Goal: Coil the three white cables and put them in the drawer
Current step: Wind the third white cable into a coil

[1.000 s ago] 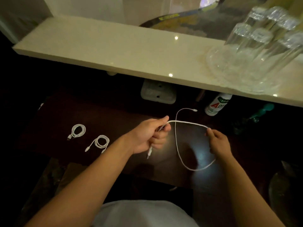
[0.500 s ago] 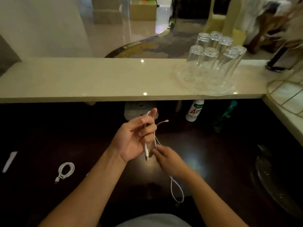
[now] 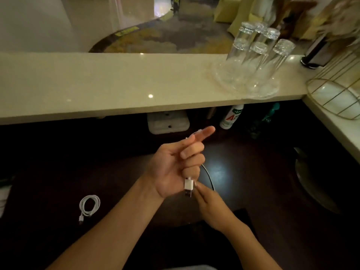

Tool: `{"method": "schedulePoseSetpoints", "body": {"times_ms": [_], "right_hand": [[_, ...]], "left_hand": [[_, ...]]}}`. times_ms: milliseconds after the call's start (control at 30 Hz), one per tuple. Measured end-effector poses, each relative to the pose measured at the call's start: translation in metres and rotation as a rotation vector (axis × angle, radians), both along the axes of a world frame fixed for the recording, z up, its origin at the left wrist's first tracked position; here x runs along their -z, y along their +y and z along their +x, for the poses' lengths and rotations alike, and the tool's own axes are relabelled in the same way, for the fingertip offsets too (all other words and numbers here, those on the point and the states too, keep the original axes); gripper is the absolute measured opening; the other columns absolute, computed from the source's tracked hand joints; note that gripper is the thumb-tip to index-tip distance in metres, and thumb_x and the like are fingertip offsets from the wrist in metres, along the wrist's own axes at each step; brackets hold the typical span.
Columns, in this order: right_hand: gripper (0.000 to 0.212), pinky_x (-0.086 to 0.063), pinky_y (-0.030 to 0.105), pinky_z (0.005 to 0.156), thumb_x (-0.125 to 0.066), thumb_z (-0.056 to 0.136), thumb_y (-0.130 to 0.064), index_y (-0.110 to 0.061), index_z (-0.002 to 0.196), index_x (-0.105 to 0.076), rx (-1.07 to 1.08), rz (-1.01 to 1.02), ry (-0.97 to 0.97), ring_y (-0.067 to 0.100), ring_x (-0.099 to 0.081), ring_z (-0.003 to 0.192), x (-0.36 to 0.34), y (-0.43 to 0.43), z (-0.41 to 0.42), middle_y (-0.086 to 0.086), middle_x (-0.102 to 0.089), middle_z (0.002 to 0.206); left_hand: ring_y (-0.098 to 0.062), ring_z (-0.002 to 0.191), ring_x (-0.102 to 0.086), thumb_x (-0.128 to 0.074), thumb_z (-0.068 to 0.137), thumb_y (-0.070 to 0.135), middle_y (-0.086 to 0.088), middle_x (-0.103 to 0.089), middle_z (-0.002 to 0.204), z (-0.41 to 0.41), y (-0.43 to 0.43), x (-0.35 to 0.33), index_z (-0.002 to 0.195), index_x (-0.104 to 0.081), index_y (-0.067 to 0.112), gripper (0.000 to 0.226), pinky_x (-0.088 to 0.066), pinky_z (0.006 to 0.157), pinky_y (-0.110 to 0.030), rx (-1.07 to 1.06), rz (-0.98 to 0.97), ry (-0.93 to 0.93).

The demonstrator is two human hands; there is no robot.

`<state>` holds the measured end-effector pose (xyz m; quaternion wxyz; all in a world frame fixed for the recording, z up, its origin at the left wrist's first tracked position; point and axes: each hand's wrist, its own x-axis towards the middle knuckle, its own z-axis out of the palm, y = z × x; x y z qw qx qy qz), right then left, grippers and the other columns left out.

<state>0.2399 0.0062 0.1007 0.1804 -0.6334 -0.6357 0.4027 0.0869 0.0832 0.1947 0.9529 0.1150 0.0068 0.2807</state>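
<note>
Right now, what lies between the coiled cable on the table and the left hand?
In the head view, only bare dark tabletop lies between the coiled cable and the left hand, which grips another white cable.

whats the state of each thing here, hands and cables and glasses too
white cable, in hand, one loop hanging loose
left hand, fingers curled round it, forefinger out
right hand, pinches it by the plug
coiled cable, wound up, lying on the dark table
glasses, upside down on a clear tray
bottle, upright
</note>
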Motion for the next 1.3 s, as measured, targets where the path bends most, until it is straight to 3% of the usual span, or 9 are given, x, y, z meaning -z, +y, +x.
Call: {"method": "schedulePoseSetpoints", "body": {"times_ms": [100,167,267,400,633,767,1067,1200,1300], "right_hand": [[0.025,-0.043,0.03,0.066,-0.044,0.103,-0.031,-0.015,0.088,-0.055,-0.023,0.022,0.014,0.011,-0.052,0.064,-0.012,-0.001,0.005,0.005,-0.06,0.072],[0.025,-0.044,0.025,0.064,-0.044,0.103,-0.031,-0.02,0.083,-0.054,-0.094,0.02,0.035,0.006,-0.053,0.062,-0.027,-0.001,0.011,-0.004,-0.062,0.071],[0.025,-0.035,0.015,0.054,-0.047,0.102,-0.028,-0.025,0.077,-0.049,-0.205,0.066,-0.063,0.002,-0.048,0.054,-0.047,0.006,0.016,-0.02,-0.055,0.059],[0.029,-0.032,0.018,0.053,-0.05,0.099,-0.026,-0.027,0.071,-0.043,-0.372,0.164,-0.172,0.004,-0.043,0.052,-0.062,0.022,0.072,-0.012,-0.043,0.055],[0.031,-0.034,0.019,0.058,-0.051,0.1,-0.027,-0.03,0.069,-0.047,-0.454,0.198,-0.213,0.005,-0.045,0.055,-0.091,0.027,0.097,-0.013,-0.047,0.058],[0.027,-0.038,0.027,0.058,-0.051,0.1,-0.031,-0.018,0.078,-0.059,-0.554,0.248,-0.215,0.01,-0.046,0.056,-0.111,0.022,0.108,-0.005,-0.056,0.062],[0.011,-0.047,0.018,0.061,-0.07,0.089,-0.024,-0.016,0.081,-0.072,-0.617,0.409,-0.044,0.003,-0.061,0.064,-0.144,0.08,0.12,-0.005,-0.067,0.069],[0.009,-0.04,0.013,0.055,-0.071,0.088,-0.016,-0.013,0.08,-0.073,-0.4,0.233,0.268,-0.001,-0.053,0.053,-0.109,0.111,0.134,-0.01,-0.062,0.056],[0.012,-0.032,0.02,0.052,-0.072,0.085,-0.022,-0.015,0.076,-0.072,-0.167,0.043,0.533,0.002,-0.042,0.05,-0.062,0.113,0.143,-0.005,-0.052,0.055]], "left_hand": [[-0.008,0.062,-0.046,-0.056,0.085,-0.006,-0.005,-0.059,0.095,-0.002,0.009,0.004,0.148,-0.038,0.015,0.069,-0.038,0.052,-0.018,-0.196,0.151,0.299],[-0.021,0.095,-0.064,-0.052,0.078,-0.019,-0.015,-0.059,0.12,-0.002,0.01,0.01,0.149,-0.037,0.027,0.086,-0.052,0.079,-0.024,-0.274,0.27,0.453],[-0.028,0.135,-0.047,-0.046,0.073,-0.022,-0.011,-0.05,0.144,-0.002,0.016,0.019,0.15,-0.031,0.038,0.099,-0.034,0.112,-0.038,-0.296,0.504,0.684],[-0.02,0.146,-0.029,-0.032,0.069,-0.029,-0.003,-0.043,0.152,0.036,0.012,0.022,0.149,-0.029,0.041,0.107,-0.021,0.119,-0.036,-0.263,0.769,0.906],[-0.026,0.146,-0.029,-0.035,0.055,-0.024,-0.008,-0.042,0.152,0.037,0.014,0.015,0.147,-0.038,0.031,0.108,-0.017,0.117,-0.042,-0.223,0.507,0.702],[-0.021,0.149,-0.019,-0.041,0.066,-0.021,-0.002,-0.032,0.157,0.054,0.011,0.018,0.148,-0.029,0.032,0.098,-0.02,0.119,-0.037,-0.032,0.749,0.871],[-0.039,0.144,-0.03,-0.031,0.071,-0.033,-0.035,-0.032,0.149,0.09,-0.006,0.029,0.144,-0.031,-0.007,0.078,0.004,0.115,-0.064,0.387,0.858,0.682],[-0.047,0.118,-0.056,-0.035,0.084,-0.02,-0.04,-0.052,0.127,0.104,-0.011,0.018,0.125,-0.048,-0.017,0.043,-0.035,0.111,-0.054,0.308,0.697,0.601],[-0.02,0.058,-0.07,-0.055,0.088,0.02,-0.02,-0.07,0.079,0.111,-0.014,0.016,0.091,-0.061,-0.003,0.024,-0.055,0.069,-0.031,0.011,0.443,0.723]]}}
